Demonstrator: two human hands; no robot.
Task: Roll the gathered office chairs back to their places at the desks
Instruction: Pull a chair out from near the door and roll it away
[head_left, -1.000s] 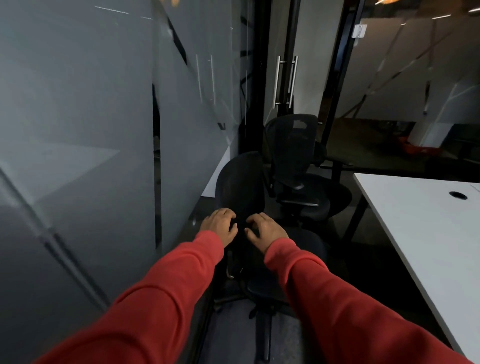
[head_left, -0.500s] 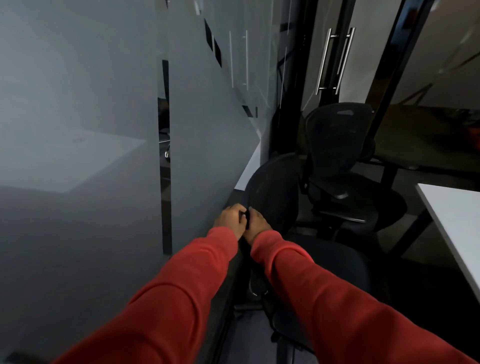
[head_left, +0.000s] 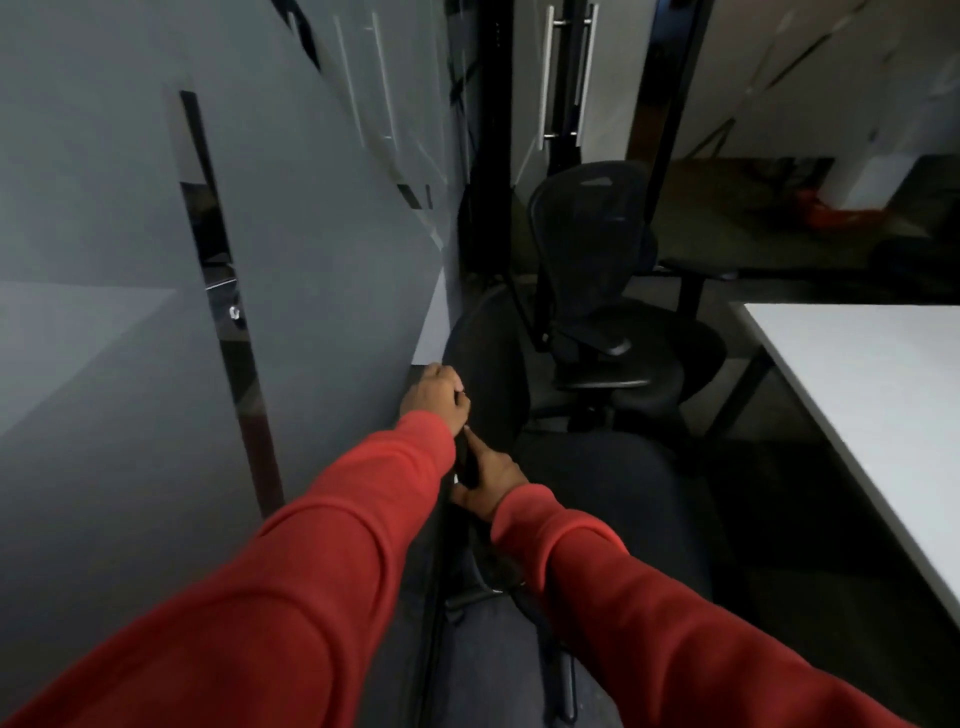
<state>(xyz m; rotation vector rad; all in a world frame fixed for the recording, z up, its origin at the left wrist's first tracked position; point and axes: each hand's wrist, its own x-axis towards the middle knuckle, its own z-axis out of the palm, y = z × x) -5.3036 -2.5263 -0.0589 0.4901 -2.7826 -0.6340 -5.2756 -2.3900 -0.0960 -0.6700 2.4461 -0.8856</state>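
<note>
Logged near office chair (head_left: 571, 478), black, at centre of view, backrest turned edge-on and running from centre toward 12 o'clock. Placed it just beside frosted glass partition (head_left: 130, 260), filling the view from 8 to 11 o'clock.

Noted left hand (head_left: 436, 397) on the upper stretch of that backrest edge, fingers curled round it, gripping. Noted right hand (head_left: 485, 486) at 5 o'clock of the left hand, just below it on the same edge, thumb laid up along the edge, other fingers wrapped behind, gripping as well. Cannot tell how far either set of fingers reaches round the far side: too dark. Recorded red sleeves (head_left: 311, 571) on both forearms, entering from 7 and 5 o'clock.

Found second office chair (head_left: 587, 234), black with mesh back, at 1 o'clock of the near chair and close behind it. Cannot tell whether the two touch.

Marked white desk (head_left: 857, 395) at 3 o'clock, apart from both chairs, dark leg under its near-left corner. Spotted upright metal door handles (head_left: 545, 78) at 12 o'clock, above the mesh back. Left base of near chair, at 6 o'clock, undescribed: blurred and dim.
</note>
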